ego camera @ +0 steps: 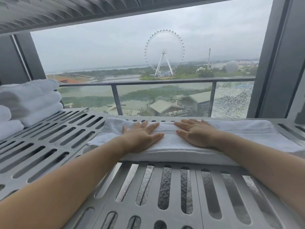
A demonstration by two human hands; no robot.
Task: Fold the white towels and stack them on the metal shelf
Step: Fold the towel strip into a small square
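A folded white towel (239,136) lies lengthwise across the far half of the slotted metal shelf (49,142). My left hand (142,135) rests flat on its middle, palm down, fingers spread toward the window. Just to the right, my right hand (196,134) lies flat on the same towel, thumbs nearly facing each other. Neither hand grips the cloth. At the far left of the shelf stands a stack of folded white towels (33,100), with two more folded towels (8,123) at the frame's left edge.
Another slotted metal shelf (82,12) hangs overhead. Behind the shelf is a large window with a dark frame post (277,63) on the right and a balcony railing (148,82) outside. Bare slotted shelf surface spreads in front of the towel.
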